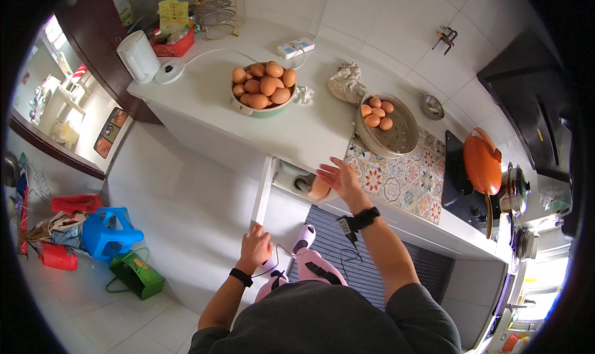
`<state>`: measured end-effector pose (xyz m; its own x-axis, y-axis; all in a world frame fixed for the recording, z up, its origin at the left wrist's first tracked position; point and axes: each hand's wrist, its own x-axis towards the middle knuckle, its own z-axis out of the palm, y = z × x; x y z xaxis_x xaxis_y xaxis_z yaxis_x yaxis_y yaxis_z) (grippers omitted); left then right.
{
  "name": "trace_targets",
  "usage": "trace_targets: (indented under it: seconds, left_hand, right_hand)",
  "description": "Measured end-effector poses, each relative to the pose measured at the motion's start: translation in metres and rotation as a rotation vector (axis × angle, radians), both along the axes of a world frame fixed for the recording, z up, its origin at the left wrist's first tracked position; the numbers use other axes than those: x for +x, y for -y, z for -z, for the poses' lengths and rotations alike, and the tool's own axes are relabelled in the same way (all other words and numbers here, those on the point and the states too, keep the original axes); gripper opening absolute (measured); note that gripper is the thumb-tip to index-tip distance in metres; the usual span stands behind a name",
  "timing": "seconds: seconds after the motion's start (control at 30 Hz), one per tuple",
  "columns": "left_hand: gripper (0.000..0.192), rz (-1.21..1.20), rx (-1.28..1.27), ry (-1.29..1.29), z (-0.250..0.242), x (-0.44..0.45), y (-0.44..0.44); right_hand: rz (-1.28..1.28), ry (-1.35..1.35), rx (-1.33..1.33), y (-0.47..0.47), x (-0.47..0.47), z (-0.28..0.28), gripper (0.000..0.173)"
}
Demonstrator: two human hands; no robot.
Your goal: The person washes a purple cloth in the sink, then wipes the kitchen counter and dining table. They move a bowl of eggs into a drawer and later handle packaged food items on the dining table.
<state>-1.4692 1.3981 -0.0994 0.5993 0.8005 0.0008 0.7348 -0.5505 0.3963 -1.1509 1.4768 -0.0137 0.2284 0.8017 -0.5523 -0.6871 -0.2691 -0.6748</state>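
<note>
My left hand (255, 246) is at the near end of a white cabinet door (263, 193), which stands open; the fingers are bent over its edge. My right hand (340, 179) is raised above the opening below the counter edge, fingers apart, holding nothing. Inside the opening are a peach-coloured item (320, 189) close to that hand and a dark round container (302, 184). On the counter, a bowl (265, 113) is heaped with brown eggs (268, 85). A round metal pan (403, 131) with holes in its base holds several more eggs (378, 112).
A patterned mat (399, 182) lies by the black stove (458, 186), which bears an orange pan (481, 163). A crumpled cloth (347, 82), small metal bowl (433, 106), power strip (295, 48) and white kettle (138, 56) stand along the counter. A blue stool (111, 233) is at left.
</note>
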Motion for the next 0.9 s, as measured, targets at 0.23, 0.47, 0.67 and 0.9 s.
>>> trace_targets:
  seconds: [0.23,0.47,0.67,0.9]
  left_hand:
    - [0.017,-0.072,0.028,-0.029,0.003,-0.056,-0.039]
    - [0.020,-0.134,-0.039,0.028,0.000,-0.067,-0.061]
    - [0.018,-0.267,-0.124,0.086,-0.004,-0.060,-0.056]
    - [0.018,-0.304,-0.116,0.114,-0.008,-0.060,-0.047]
  right_hand:
    - [-0.129,-0.002,0.067,-0.092,-0.075,-0.027,0.044]
    - [-0.129,-0.020,0.040,-0.202,-0.080,-0.017,0.041]
    - [-0.188,-0.059,-0.004,-0.232,-0.078,0.000,0.038]
    - [-0.125,-0.035,0.020,-0.245,-0.086,0.004,0.039]
